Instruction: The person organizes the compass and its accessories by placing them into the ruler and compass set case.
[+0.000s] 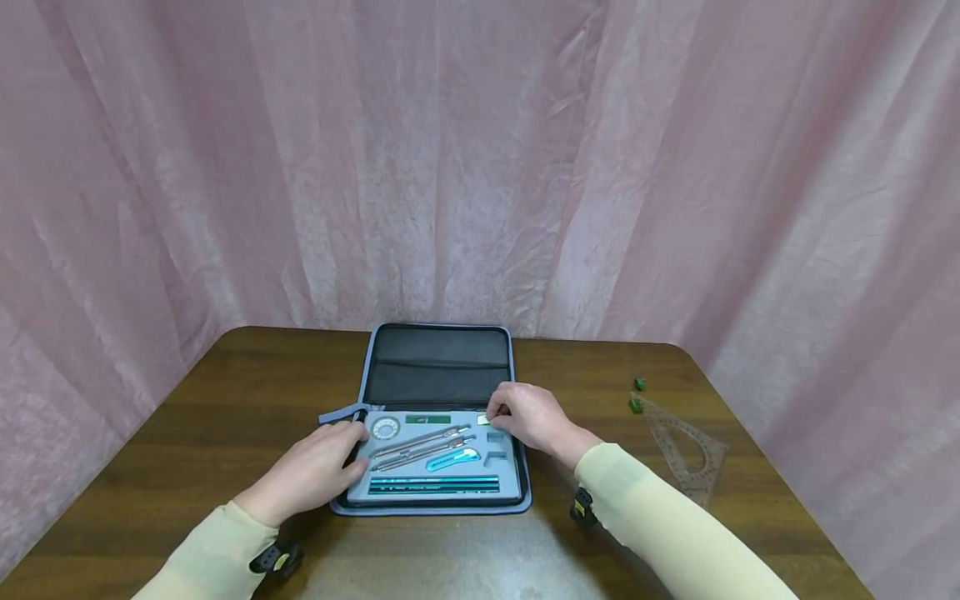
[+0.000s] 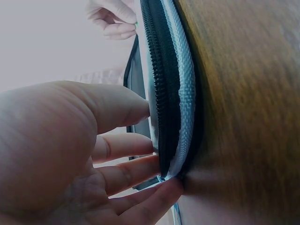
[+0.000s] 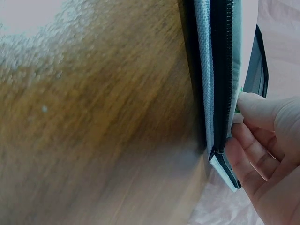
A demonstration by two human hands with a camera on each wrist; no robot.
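Note:
A zip-up geometry set case (image 1: 431, 510) lies unfolded, its dark lid (image 1: 441, 383) raised at the back. In its pale tray are a round dial-like disc (image 1: 386, 428), a green lead box (image 1: 428, 419), two metal compasses (image 1: 420, 447), a turquoise cutter (image 1: 453, 459) and dark green pencils (image 1: 433, 485). My left hand (image 1: 318, 467) rests at the tray's left edge, thumb and fingers touching the rim, as the left wrist view confirms. At the upper right corner my right hand (image 1: 534, 417) pinches a small white-and-green eraser (image 1: 483, 420), mostly hidden by the fingers.
On the right of the wooden table (image 1: 277, 375) lie a clear set square (image 1: 688, 454) and two small green pieces (image 1: 639, 383), one beside its tip. A blue strap (image 1: 341, 413) sticks out left of the case. Pink curtains (image 1: 480, 167) hang behind.

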